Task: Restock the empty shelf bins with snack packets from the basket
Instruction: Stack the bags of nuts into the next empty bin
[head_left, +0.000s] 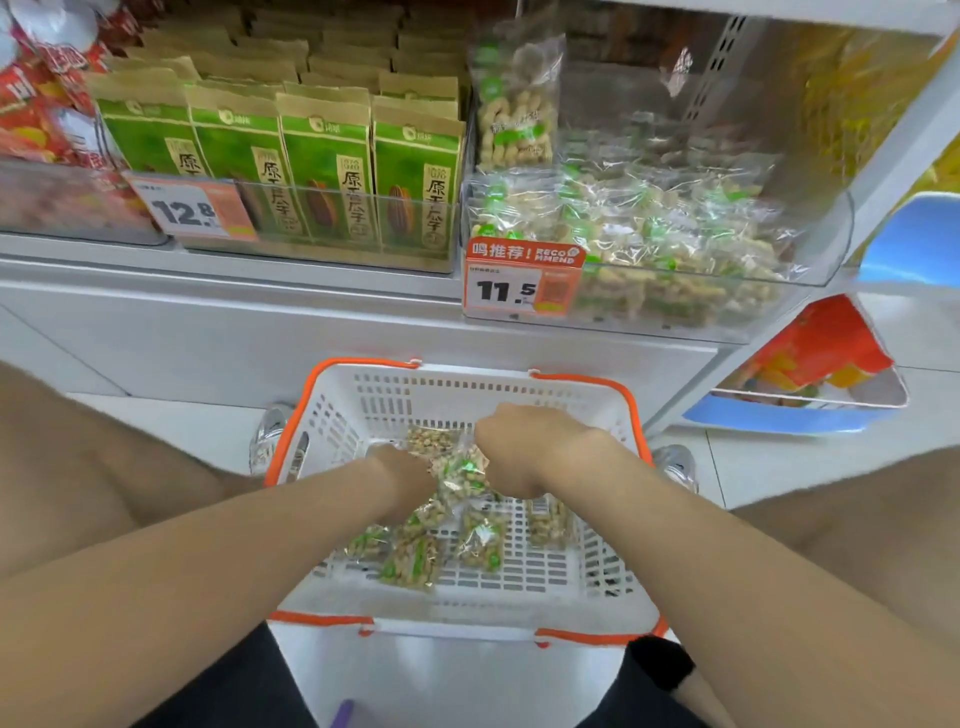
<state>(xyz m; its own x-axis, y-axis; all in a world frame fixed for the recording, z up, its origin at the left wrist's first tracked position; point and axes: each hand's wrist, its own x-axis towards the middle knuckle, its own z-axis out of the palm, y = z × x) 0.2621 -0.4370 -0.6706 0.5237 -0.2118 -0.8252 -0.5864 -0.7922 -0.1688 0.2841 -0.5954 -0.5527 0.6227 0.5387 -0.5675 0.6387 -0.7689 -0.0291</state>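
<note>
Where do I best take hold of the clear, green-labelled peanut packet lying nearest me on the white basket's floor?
Pinch the clear, green-labelled peanut packet at its near edge, coming straight down from above. It lies flat on the slatted floor of the white plastic basket, whose walls likely block a sideways reach.

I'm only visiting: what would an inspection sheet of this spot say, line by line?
Surface: white tiled floor; the basket stands on it before the shelf.
Job's things: white basket with orange rim holds clear nut packets; shelf bin tagged 11.5 is partly filled with similar packets.
Clutter: nothing seen.
Hands: left hand and right hand are both inside the basket, gripping a bunch of packets between them.
Cables: nothing seen.
Surroundings: green bags in the neighbouring bin, red bags far left, an orange box low on the right.
</note>
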